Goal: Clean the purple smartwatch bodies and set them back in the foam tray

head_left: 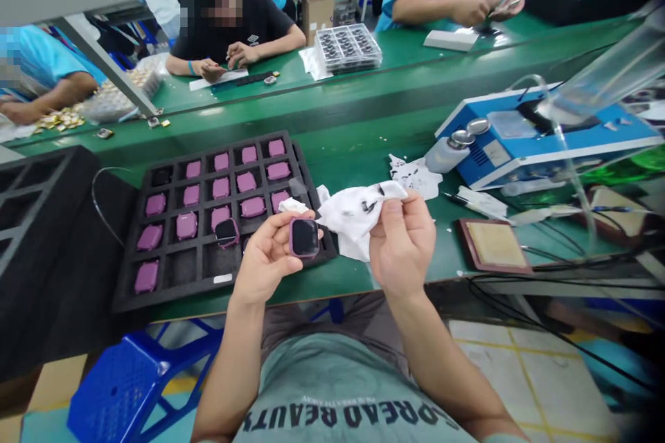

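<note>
My left hand (262,256) holds a smartwatch case (304,238) with a purple frame, its dark screen facing up. In my right hand (402,242) is a white cloth (350,218) with black smudges, pinched between thumb and fingers. The cloth hangs just right of the watch case, and one edge comes close to it. Under and left of my left hand lies a black foam tray (179,270) with several purple cases (188,225) in its compartments. Another watch case with a dark screen (226,232) rests tilted in the tray.
Right of my hands stand a pump bottle (447,154), a blue machine (493,152) and a brown-rimmed pad (492,245). A stained paper (415,177) lies near the bottle. Across the bench, co-workers handle small parts beside a stack of clear trays (348,48). Cables run along the right edge.
</note>
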Available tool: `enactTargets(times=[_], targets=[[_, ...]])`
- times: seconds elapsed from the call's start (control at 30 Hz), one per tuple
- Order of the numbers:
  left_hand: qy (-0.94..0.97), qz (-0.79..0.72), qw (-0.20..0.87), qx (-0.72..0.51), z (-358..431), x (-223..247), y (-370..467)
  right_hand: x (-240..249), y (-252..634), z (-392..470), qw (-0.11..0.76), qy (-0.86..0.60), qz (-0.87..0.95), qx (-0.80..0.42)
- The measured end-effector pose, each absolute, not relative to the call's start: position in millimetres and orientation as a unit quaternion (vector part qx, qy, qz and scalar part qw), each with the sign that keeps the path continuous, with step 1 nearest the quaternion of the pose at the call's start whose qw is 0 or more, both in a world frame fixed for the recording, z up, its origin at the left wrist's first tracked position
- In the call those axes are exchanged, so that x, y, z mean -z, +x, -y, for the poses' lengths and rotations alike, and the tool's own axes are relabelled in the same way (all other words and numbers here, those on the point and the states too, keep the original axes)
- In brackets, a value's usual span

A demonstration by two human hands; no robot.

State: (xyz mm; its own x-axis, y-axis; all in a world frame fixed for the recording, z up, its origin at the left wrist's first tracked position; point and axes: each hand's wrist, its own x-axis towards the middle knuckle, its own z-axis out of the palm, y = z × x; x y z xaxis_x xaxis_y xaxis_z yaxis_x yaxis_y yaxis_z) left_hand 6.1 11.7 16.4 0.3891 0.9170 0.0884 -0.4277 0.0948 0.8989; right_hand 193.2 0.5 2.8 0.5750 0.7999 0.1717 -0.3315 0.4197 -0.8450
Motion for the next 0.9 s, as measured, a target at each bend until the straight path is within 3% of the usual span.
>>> enactTargets(times=[0.27, 0.5, 0.6, 0.7, 0.9], targets=[[0.450, -0.273, 0.698, -0.485, -12.8, -13.2, 7.8, 2.6, 179.4, 1.1, 0.739, -0.422, 0.433, -0.297], [0.425, -0.343, 0.647, -0.531, -16.1, -15.7, 16.0, 7.7, 173.6, 12.7, 0.709, -0.419, 0.353, -0.444], [0.421, -0.348, 0.632, -0.550, -17.9, -18.9, 18.2, 8.7, 214.5, 9.9, 0.721, -0.448, 0.292, -0.441], [0.419, -0.335, 0.645, -0.545, -19.0, -20.7, 17.9, 11.0, 282.8, 11.1, 0.716, -0.524, 0.285, -0.363], [0.419, -0.320, 0.665, -0.529, -19.0, -21.3, 15.8, 28.9, 385.2, 36.2, 0.577, -0.701, 0.328, -0.262]])
